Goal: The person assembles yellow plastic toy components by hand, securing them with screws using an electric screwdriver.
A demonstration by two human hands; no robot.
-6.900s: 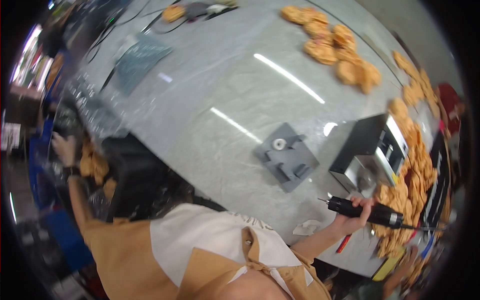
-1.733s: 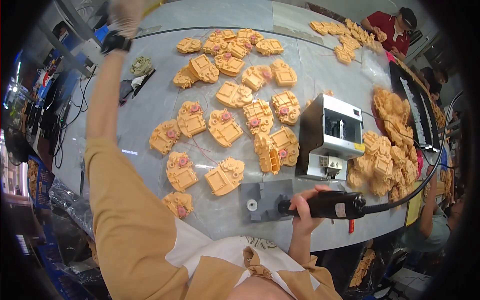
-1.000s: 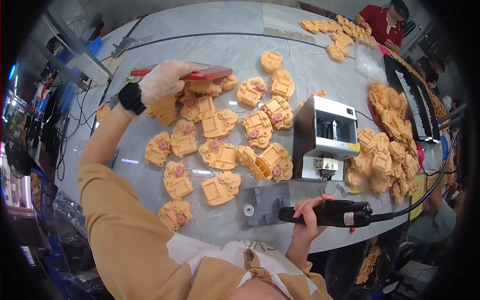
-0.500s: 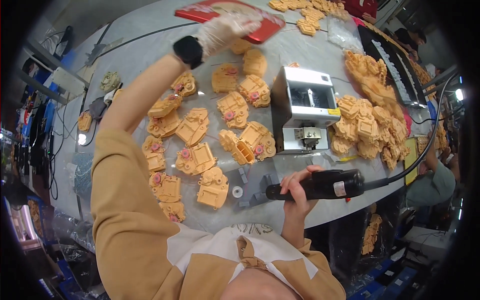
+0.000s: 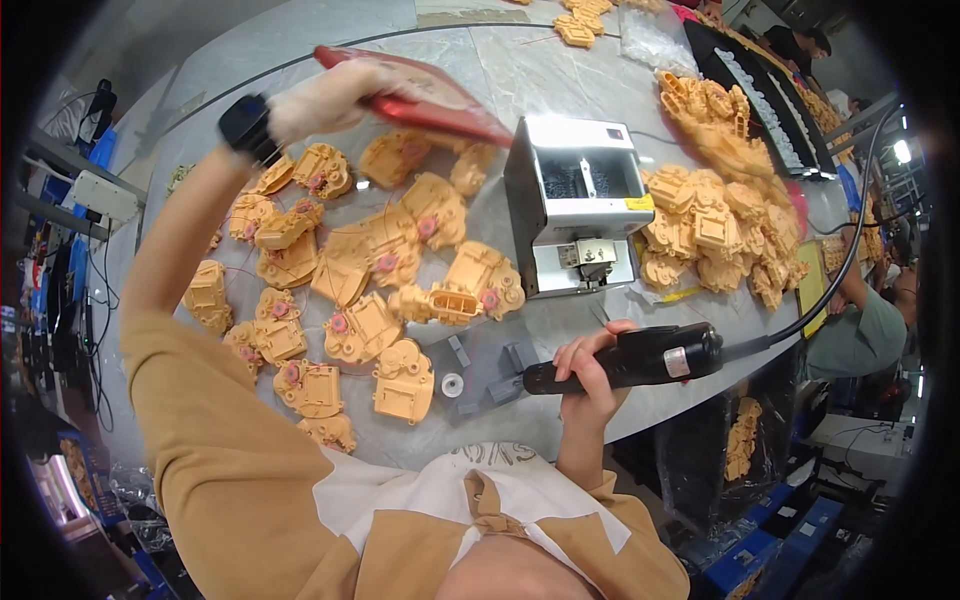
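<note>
Left hand [image 5: 328, 98], at eleven o'clock, gripped a red panel [image 5: 432, 92] (blurred); right hand [image 5: 594, 388], at four, clasped a driver [image 5: 650, 357].

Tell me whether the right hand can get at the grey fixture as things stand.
Probably yes: the right hand is close to the grey fixture, and only the black handheld tool it grips seems to lie between, though grasping the fixture would likely mean letting go of the tool.

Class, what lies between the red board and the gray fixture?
Orange parts lie between the red board and gray fixture, as the head view shows.
</note>
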